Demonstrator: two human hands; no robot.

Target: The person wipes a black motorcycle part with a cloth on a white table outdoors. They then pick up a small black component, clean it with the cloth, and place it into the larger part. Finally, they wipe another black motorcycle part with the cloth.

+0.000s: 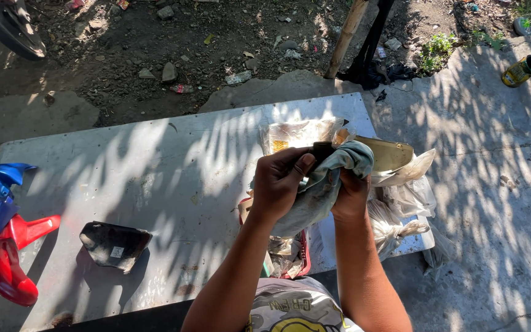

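Both fists closed, left hand [279, 184], right hand [350, 198], gripping grey cloth [324, 184] slanting up-right

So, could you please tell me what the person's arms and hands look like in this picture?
Both forearms are bare, with no sleeves reaching them. The left hand and right hand wear no gloves, and no rings, watch or bracelets show. At the bottom edge, a light shirt with a yellow print is visible. Dappled leaf shadows fall across the arms.

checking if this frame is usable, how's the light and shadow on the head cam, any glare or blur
Head view: harsh sun, dappled leaf shadow across the white board; glare on its bare patches; left hand and right hand with the cloth lie partly shaded but sharp; the black panel looks dark, detail lost.
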